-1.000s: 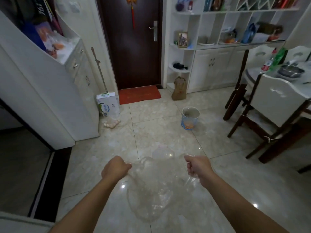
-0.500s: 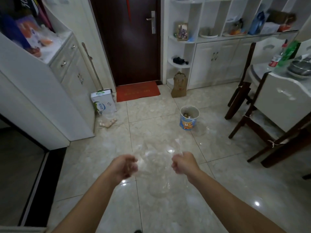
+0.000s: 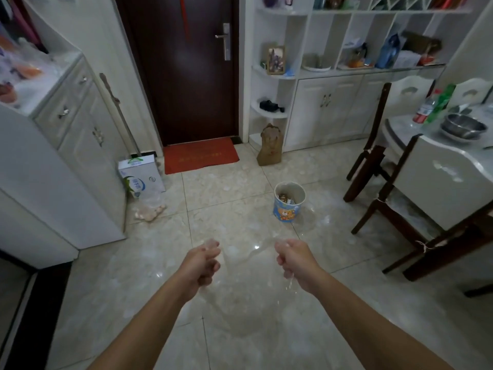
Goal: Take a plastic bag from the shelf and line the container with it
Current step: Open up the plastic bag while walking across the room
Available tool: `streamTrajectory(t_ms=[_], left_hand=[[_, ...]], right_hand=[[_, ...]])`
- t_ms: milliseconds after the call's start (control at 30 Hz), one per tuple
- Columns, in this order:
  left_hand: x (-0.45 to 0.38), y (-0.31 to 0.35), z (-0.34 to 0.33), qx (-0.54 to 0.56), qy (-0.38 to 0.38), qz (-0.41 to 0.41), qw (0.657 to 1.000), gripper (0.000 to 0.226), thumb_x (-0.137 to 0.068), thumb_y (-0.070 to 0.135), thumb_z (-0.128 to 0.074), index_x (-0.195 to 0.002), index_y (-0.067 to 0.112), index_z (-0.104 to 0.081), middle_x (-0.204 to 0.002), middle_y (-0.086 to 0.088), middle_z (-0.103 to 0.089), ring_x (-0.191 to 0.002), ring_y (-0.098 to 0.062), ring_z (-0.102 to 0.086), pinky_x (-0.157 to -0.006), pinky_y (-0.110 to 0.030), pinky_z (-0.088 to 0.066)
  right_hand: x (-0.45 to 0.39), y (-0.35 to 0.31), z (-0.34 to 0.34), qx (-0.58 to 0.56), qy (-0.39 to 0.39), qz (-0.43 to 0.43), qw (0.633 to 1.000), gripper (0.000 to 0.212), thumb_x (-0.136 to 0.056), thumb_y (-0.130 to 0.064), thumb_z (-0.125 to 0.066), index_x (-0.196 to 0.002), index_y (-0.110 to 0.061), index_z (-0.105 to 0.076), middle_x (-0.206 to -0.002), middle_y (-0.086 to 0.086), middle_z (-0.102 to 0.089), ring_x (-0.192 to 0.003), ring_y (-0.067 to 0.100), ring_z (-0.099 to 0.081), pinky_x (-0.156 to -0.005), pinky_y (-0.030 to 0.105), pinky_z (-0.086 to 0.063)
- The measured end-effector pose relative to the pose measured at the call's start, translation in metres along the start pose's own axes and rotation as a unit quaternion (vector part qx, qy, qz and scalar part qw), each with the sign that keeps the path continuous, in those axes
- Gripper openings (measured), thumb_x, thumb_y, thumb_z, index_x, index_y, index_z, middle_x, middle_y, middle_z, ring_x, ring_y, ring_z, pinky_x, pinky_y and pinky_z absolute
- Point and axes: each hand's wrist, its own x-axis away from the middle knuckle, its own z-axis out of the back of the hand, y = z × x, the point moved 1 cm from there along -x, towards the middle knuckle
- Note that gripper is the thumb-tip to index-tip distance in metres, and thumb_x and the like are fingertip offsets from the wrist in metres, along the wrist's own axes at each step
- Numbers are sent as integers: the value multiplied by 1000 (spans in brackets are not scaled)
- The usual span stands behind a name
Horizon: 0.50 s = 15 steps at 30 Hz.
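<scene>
A clear plastic bag hangs stretched between my two fists, low in the middle of the view, its body billowing down over the floor tiles. My left hand grips one top edge of the bag and my right hand grips the other, about a forearm's width apart. The container, a small round bin with a blue bear print, stands upright on the floor a step ahead and slightly right of my right hand. Some scraps lie inside it.
A dining chair and table stand at the right. A white cabinet lines the left wall, with a milk carton box and a small bag at its foot. A dark door, red mat and brown paper bag are ahead.
My hands drew together and then spread apart again with the bag between them. The view came closer to the bin, which now shows scraps inside.
</scene>
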Motion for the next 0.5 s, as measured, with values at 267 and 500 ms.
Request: streamTrajectory(t_ms=[267,500], left_hand=[[-34,11,3,21,-55,-17,998,32,-98,14,-50,-127,29,-51,-61,-10,-55,-39,-10,-26,-44,-22,-17],[-68,9,-38,-50,24,-20,998,22,-97,13,-52,-117,19,-58,-60,-15,-65,-44,-22,-57,-40,-26,-40]], right_hand=[[-59,-4,11,106,81,24,991,26,-77,-15,-69,-102,-16,-65,-82,6,-67,-63,15,-59,-56,27,-42],[-130,-9,46,209,119,21,970,21,-82,-23,-60,-101,-19,-67,-97,3,-69,-86,21,-61,-72,29,-44]])
